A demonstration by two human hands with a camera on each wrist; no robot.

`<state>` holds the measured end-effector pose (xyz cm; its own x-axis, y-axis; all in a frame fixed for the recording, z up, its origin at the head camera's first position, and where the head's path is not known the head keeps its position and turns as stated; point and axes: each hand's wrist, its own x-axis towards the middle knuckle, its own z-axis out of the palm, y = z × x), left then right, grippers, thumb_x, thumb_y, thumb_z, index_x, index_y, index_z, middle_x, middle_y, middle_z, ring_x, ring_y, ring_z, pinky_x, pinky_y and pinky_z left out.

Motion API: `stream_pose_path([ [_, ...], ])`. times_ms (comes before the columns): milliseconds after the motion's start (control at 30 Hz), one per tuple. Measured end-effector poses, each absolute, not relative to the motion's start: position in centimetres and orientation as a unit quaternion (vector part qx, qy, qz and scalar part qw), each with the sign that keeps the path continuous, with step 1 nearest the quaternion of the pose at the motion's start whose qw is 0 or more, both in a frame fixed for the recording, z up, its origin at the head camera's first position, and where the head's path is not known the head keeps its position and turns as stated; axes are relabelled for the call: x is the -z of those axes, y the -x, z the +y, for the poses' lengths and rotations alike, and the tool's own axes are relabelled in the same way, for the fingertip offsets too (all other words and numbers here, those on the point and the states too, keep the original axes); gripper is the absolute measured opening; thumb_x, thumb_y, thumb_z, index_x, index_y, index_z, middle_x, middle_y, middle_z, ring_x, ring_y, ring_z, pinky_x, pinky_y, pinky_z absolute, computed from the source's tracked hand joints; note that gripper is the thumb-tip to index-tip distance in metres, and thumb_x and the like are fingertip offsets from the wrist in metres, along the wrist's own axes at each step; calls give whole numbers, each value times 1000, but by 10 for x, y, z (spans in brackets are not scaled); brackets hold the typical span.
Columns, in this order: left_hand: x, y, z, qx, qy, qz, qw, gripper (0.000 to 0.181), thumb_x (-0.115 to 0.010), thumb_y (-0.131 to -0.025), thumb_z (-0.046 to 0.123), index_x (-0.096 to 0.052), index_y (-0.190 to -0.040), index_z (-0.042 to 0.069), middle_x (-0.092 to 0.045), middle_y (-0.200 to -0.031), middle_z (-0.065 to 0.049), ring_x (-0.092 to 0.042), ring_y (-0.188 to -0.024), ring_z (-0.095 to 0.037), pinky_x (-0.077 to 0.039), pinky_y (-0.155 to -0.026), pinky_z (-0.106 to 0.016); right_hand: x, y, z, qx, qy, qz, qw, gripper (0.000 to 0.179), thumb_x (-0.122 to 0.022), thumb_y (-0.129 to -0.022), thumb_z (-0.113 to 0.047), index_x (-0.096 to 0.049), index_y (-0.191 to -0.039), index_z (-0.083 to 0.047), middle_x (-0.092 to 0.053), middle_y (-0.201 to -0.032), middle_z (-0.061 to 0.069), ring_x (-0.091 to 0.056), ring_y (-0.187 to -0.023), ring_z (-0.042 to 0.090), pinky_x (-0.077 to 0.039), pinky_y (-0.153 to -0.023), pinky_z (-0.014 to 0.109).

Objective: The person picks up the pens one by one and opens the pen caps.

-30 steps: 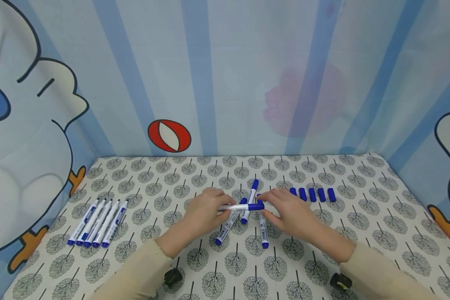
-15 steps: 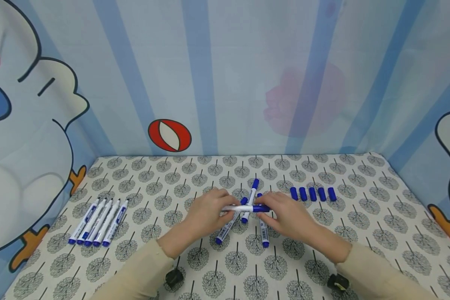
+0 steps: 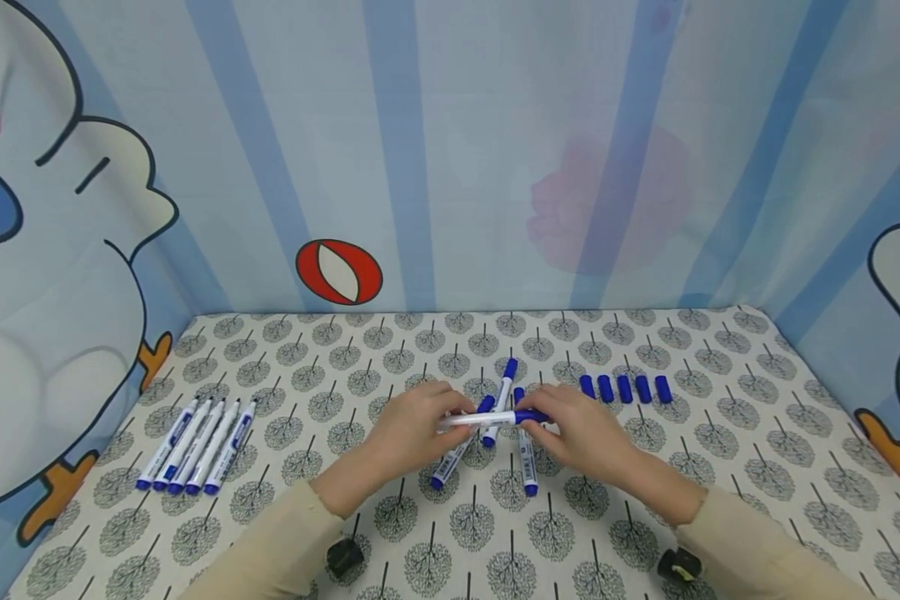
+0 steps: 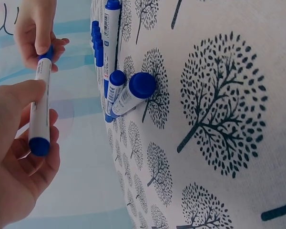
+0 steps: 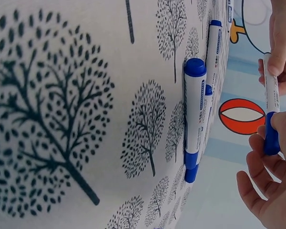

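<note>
A white marker (image 3: 491, 419) with a blue cap lies level between the two hands, above the table. My left hand (image 3: 418, 425) pinches its white barrel between thumb and fingers; the blue end plug shows in the left wrist view. With thumb and fingers my right hand (image 3: 576, 423) grips the blue cap (image 5: 272, 133), which sits on the barrel. Below the hands, 3 capped markers lie on the cloth: a slanted marker (image 3: 457, 454), a marker farther back (image 3: 506, 387) and a marker near the right hand (image 3: 527, 462).
At the left, several uncapped markers (image 3: 198, 446) lie side by side, tips away from me. Several loose blue caps (image 3: 625, 389) stand in a row at the right. Tree-patterned cloth (image 3: 472, 533) covers the table, with a printed curtain (image 3: 465, 167) behind it.
My right hand's fingers have closed round the marker's cap, which was more exposed a second ago. The held marker has shifted slightly to the right. The things on the table look unmoved.
</note>
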<state>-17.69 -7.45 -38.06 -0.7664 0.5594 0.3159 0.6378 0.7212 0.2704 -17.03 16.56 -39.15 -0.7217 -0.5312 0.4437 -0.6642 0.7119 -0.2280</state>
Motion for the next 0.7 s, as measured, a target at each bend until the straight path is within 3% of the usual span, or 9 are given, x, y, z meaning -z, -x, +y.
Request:
stream_pose_path([
  [300,379,176,-77,205,318,-920,101,17,-71,-78,24,-69,-95,20,-58,-79,12,-50,-67,-1,-43,-59,-14,391,171,167,-191,-328,-912,157,16,-70,-81,-23,-65,-95,-19,-60,-82,-12,-55,-78,8,-46,-65,23],
  [500,380,175,-78,188,351,-906,144,17,-71,-79,24,-69,-94,18,-53,-76,12,-46,-66,0,-41,-57,-13,389,171,167,-204,-341,-906,147,11,-68,-82,-21,-65,-92,-19,-53,-73,-15,-47,-65,5,-39,-58,18],
  [700,382,175,-80,188,378,-886,191,16,-71,-79,22,-69,-94,16,-53,-75,10,-46,-67,-3,-40,-57,-13,389,171,170,-223,-353,-897,145,7,-66,-83,-20,-66,-91,-18,-53,-72,-14,-44,-64,3,-38,-57,18],
])
